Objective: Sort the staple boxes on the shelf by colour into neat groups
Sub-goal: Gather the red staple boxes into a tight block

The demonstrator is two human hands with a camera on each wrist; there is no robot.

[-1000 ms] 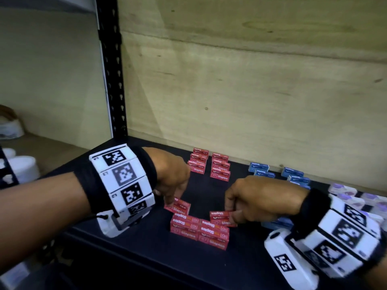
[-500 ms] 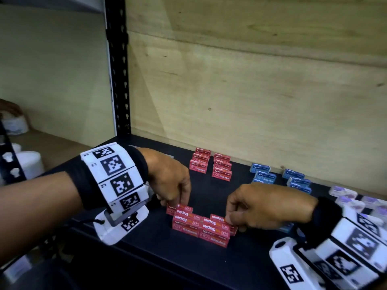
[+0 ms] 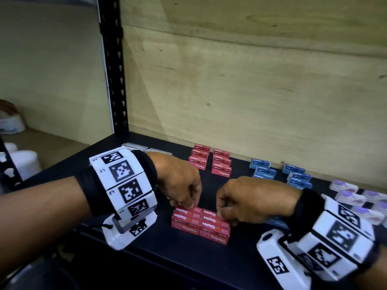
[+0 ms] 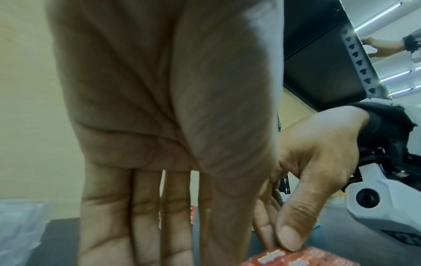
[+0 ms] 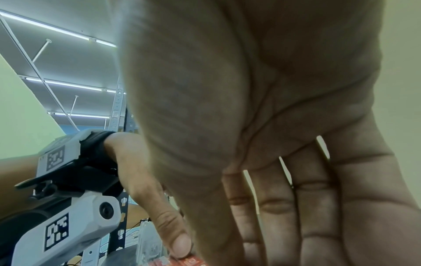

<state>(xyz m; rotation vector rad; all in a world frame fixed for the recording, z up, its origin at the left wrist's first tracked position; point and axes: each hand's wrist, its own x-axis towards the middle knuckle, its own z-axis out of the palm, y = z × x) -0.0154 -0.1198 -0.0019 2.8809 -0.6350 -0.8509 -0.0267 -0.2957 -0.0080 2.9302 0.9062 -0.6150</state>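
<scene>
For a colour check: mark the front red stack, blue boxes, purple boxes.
front red stack (image 3: 209, 219), head view, top face.
blue boxes (image 3: 264, 171), head view, one box's top.
purple boxes (image 3: 341, 183), head view, rearmost box's top.

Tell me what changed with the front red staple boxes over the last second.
The left hand and right hand lowered their red boxes onto the front red stack, closing the gap, and still pinch them. The rear red stacks, blue boxes and purple boxes stayed put.
</scene>
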